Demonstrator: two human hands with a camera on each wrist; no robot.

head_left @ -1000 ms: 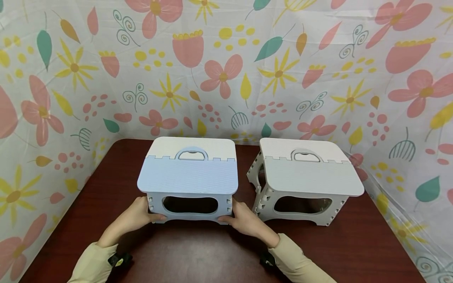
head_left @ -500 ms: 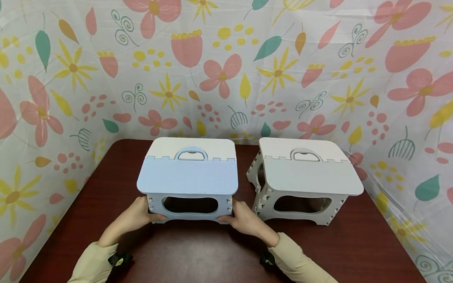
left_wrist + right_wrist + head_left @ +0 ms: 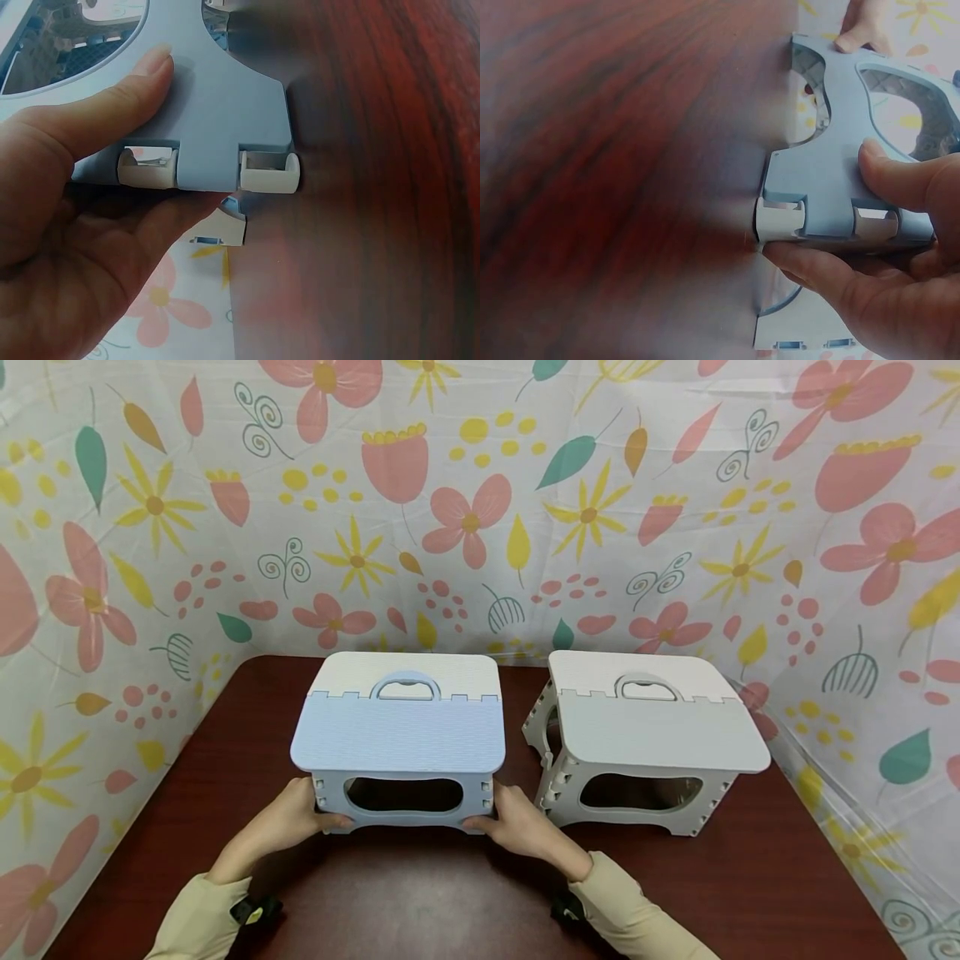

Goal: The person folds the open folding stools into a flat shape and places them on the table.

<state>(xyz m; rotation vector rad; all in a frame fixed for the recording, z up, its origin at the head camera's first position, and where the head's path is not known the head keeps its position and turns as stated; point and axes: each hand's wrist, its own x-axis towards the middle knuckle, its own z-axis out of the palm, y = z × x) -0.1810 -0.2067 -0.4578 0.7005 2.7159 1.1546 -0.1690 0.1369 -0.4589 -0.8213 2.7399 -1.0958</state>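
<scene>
A folding step stool (image 3: pixel 397 731) with a blue and white top and a blue arched handle stands unfolded on the table. My left hand (image 3: pixel 288 817) grips its front left leg, thumb on the blue front panel (image 3: pixel 217 97) and fingers round behind the hinged corner. At the front right leg my right hand (image 3: pixel 521 827) holds on the same way, its thumb pressed to the panel face in the right wrist view. The fingertips behind the legs are partly hidden. Both hands sit low, near the stool's feet.
To the right stands a second unfolded folding stool (image 3: pixel 660 727), grey and white, close beside my right hand. The dark red-brown table (image 3: pixel 420 902) carries both. A flower-patterned cloth (image 3: pixel 465 527) hangs behind and along the sides.
</scene>
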